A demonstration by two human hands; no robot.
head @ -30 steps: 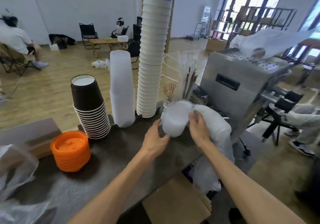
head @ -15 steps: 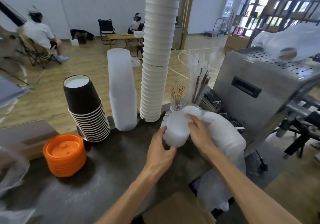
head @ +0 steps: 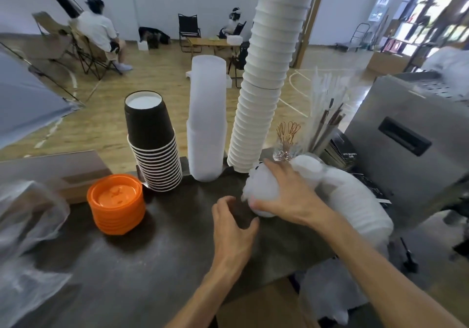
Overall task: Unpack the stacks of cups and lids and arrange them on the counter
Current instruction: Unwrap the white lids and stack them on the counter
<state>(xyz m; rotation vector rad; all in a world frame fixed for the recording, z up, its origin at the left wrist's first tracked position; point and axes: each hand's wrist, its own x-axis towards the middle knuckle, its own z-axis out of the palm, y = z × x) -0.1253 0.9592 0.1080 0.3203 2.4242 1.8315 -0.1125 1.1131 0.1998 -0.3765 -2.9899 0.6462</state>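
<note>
Dark counter (head: 157, 251): right hand (head: 286, 195) grips the near end of the bagged lids (head: 355, 200), which trail right; left hand (head: 232, 228), half-curled and empty, waits just beside that end.

The right hand (head: 286, 195) is gripping the near end of the bagged white lid stack (head: 355, 200), fingers spread over it. The left hand (head: 233, 226) is hovering just beside that end, fingers loosely curled, holding nothing.

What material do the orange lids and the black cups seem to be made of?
The orange lids look like glossy moulded plastic: smooth surface, soft highlights, a raised rim. The black cups look like matte paper: a dull black wall, thin white rolled rims showing in the stack, a white base on top. Probably, not certain.
</note>
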